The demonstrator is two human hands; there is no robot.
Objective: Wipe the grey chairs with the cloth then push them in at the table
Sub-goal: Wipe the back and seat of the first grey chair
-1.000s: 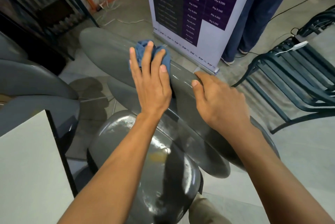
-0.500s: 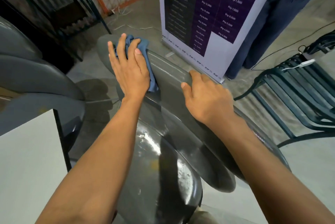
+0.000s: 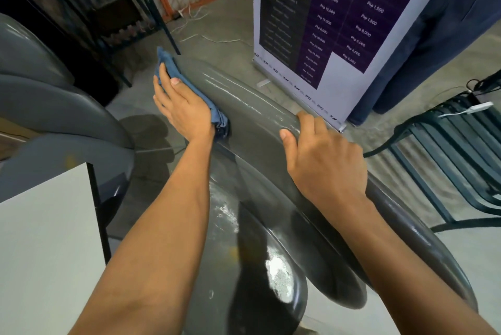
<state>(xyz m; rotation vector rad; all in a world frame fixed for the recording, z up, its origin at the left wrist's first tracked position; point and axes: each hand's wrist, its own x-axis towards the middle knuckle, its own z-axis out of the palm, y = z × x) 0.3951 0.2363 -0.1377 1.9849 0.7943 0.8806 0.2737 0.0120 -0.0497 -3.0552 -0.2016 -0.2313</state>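
A glossy grey chair stands right in front of me, its curved backrest (image 3: 244,101) arching over the seat (image 3: 257,267). My left hand (image 3: 184,109) presses a folded blue cloth (image 3: 173,69) flat against the left end of the backrest, with the fingers fairly straight. My right hand (image 3: 322,161) grips the backrest's top edge further right, fingers curled over the far side and thumb on the near face.
A white table corner (image 3: 46,240) lies at lower left, with more grey chairs (image 3: 54,107) beside it. A purple price banner (image 3: 339,23) stands just behind the chair, a person's trouser legs (image 3: 433,50) next to it. A dark green slatted metal chair (image 3: 461,145) is at right.
My left hand has slid the cloth leftward along the backrest, from near its middle to its left end. My right hand has kept its grip on the top edge.
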